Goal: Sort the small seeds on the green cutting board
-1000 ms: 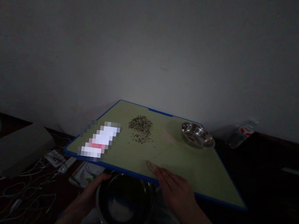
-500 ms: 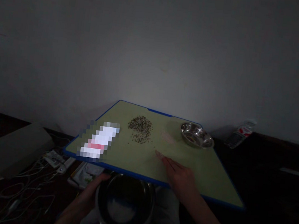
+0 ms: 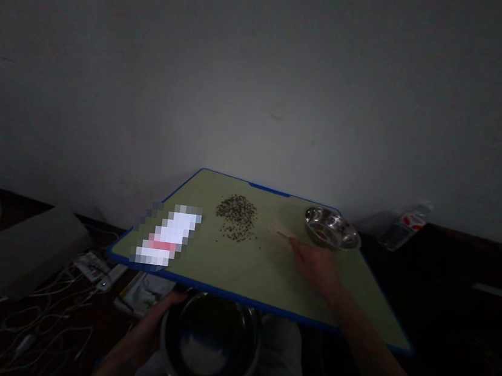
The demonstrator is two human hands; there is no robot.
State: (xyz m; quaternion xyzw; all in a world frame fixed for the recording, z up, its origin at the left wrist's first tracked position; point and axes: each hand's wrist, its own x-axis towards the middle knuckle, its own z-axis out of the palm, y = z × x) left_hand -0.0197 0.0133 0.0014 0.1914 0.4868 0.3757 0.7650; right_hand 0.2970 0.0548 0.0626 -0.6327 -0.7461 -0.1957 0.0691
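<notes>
A green board with a blue rim (image 3: 231,271) lies in front of me. On it sit a pile of dark seeds (image 3: 236,215), a small pale heap (image 3: 280,226) and a small steel bowl (image 3: 331,227) at the far right. My right hand (image 3: 312,263) reaches flat across the board, fingers stretched out, with the fingertips at the pale heap. My left hand (image 3: 149,325) grips the rim of a larger steel bowl (image 3: 208,344) below the board's near edge; that bowl has something pale in its bottom.
A blurred white packet (image 3: 166,235) lies on the board's left part. A grey box (image 3: 19,251), white cables (image 3: 28,319) and small packets (image 3: 142,292) lie at the left. A plastic bottle (image 3: 404,225) lies by the wall on the right.
My right hand has slid from the board's near edge away from me to the pale heap beside the small bowl. My left hand and the large bowl have stayed put.
</notes>
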